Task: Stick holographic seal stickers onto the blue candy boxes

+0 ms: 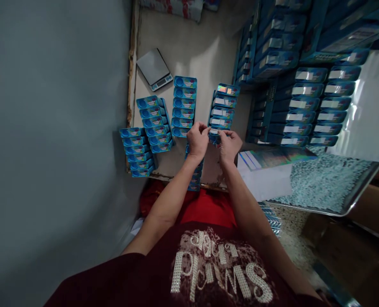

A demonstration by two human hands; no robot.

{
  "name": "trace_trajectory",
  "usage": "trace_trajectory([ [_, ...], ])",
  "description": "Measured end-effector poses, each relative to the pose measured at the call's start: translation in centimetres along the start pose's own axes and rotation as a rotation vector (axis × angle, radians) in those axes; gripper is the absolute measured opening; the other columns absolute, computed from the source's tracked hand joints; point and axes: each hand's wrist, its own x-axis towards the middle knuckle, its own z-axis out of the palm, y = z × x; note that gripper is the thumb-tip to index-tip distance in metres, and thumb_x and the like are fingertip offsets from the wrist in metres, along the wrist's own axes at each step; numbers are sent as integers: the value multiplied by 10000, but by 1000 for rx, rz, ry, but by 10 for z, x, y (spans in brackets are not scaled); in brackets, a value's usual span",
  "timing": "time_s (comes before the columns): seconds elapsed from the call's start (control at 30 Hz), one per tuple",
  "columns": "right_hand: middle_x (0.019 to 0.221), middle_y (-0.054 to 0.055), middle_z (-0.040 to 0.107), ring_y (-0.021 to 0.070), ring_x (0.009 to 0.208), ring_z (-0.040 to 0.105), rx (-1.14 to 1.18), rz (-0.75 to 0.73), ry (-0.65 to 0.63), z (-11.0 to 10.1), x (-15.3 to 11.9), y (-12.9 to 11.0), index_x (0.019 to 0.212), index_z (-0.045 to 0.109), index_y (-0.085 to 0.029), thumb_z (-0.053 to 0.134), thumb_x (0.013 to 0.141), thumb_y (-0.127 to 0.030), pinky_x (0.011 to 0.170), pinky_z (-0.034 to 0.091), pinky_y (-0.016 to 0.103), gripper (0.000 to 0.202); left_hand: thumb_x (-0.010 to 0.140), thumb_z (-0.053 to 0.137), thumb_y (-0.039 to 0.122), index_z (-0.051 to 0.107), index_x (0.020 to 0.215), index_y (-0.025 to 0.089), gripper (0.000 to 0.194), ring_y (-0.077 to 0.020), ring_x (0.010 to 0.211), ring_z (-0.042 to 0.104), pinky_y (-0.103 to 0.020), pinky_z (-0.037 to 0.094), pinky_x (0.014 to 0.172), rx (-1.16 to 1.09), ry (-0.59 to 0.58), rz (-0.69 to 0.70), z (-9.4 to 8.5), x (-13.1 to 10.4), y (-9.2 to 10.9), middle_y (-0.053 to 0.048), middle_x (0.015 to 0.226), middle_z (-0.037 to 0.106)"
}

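My left hand (198, 140) and my right hand (230, 146) meet over the near end of a row of small blue boxes (221, 111). Thumb and fingers are pinched on both hands, at either end of a small pale sticker (214, 131) lying against the nearest box. Whether the sticker is fully stuck down is too small to tell. Shiny or white stickers show on the other boxes of this row. Just left of my left hand is another row of blue boxes (184, 103), without such stickers. Part of a further row (195, 181) lies beneath my left wrist.
Two more box rows (154, 124) (137, 152) line the table's left edge, near a wall (55, 128). A digital scale (154, 68) lies behind them. Stacked blue boxes (294, 106) rise at right. A shiny sticker sheet (277, 158) overlaps a metal tray (352, 209) of pale blue pieces.
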Motion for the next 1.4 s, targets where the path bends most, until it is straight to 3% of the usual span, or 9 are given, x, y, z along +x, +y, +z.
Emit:
trace_trajectory([
  [0.17,637,-23,637,145,603,582,24,46,4,3,0,-2,791,703,-177,747,733,-439,609,519,272,272,878,741,125,574,787,226,215,-159,730,605,-263,470,792,-15,-7,-36,1,0,3,17,755,645],
  [0.33,567,-47,584,140,537,548,48,61,-3,1,-5,-9,765,679,-195,757,745,-421,522,456,260,240,885,727,119,557,792,228,222,-169,783,634,-265,474,823,-9,-27,-75,-1,-1,7,13,766,641],
  [0.57,520,-74,522,123,505,488,-19,14,-10,-1,1,-7,765,688,-205,754,760,-407,512,385,247,213,882,745,135,566,791,229,222,-164,779,635,-272,484,844,-13,-26,-24,0,2,0,13,774,644],
  [0.83,569,-56,568,131,558,516,-45,2,-1,2,8,-4,761,701,-191,748,744,-405,565,421,252,220,884,738,131,549,789,236,237,-181,839,649,-278,501,897,-18,-41,-72,2,5,-3,8,782,647],
  [1.07,592,-53,596,137,589,554,-120,1,-26,3,11,-6,730,654,-204,731,752,-331,615,449,257,151,913,666,105,551,881,246,185,-212,953,666,-292,467,934,0,-13,-75,14,4,-12,-22,903,667],
  [1.23,615,-84,580,167,580,600,-133,65,2,2,15,-5,880,567,-232,796,716,-331,605,459,282,299,895,696,91,529,993,238,243,-197,992,677,-279,472,917,-21,84,-173,25,5,-14,-44,1004,673],
  [1.4,610,-101,542,175,619,595,-231,-11,33,-4,22,0,954,550,-240,766,760,-291,660,438,284,295,907,692,99,538,925,225,199,-210,1013,687,-305,491,976,40,22,-236,30,16,-16,-66,987,687],
])
